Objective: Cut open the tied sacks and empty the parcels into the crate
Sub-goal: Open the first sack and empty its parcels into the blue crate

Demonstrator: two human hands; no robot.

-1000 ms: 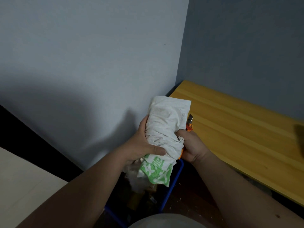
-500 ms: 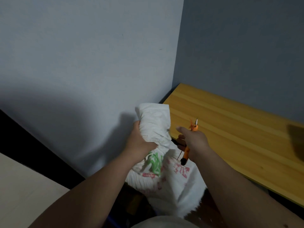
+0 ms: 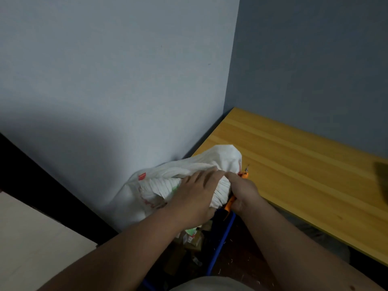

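Both hands bunch the white sack (image 3: 189, 175) over the blue crate (image 3: 220, 246): left grip (image 3: 197, 192) clamped on cloth, right grip (image 3: 241, 190) clamped on orange cutter (image 3: 230, 203) and cloth, so emptying seems underway; next, tip its mouth downward.

Sack (image 3: 189, 177): we record one white woven sack with red and green print, crumpled and bunched, held up over the crate. Crate (image 3: 220, 244): blue rim, on the floor below the sack. Parcels (image 3: 192, 238): small cartons lying inside the crate, dimly seen.
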